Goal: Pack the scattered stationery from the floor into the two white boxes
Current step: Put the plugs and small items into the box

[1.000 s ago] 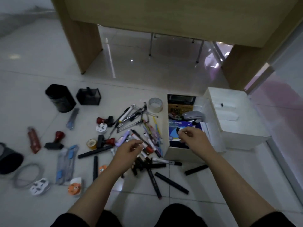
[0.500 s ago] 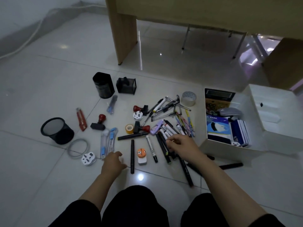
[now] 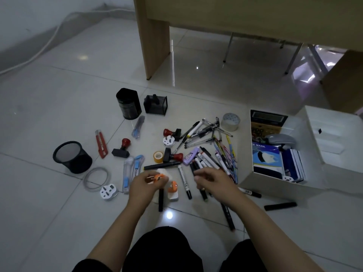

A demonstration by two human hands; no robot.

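Note:
Pens and markers lie heaped on the tiled floor left of an open white box. The box holds a calculator, a computer mouse and a face-mask pack. A second white box stands to its right. My left hand holds an orange-and-white plug just above the floor. A similar orange plug lies beside it. My right hand hovers over the marker pile with fingers curled; whether it grips a marker is hidden.
Further left lie a mesh cup, two black holders, a red cutter, red-knobbed stamps, tape rolls, a white plug and a cable loop. A wooden desk leg stands behind.
My view swung left, then back toward the boxes. My left hand reached down left, then picked up the orange-and-white plug. My right hand came out of the open box to the markers.

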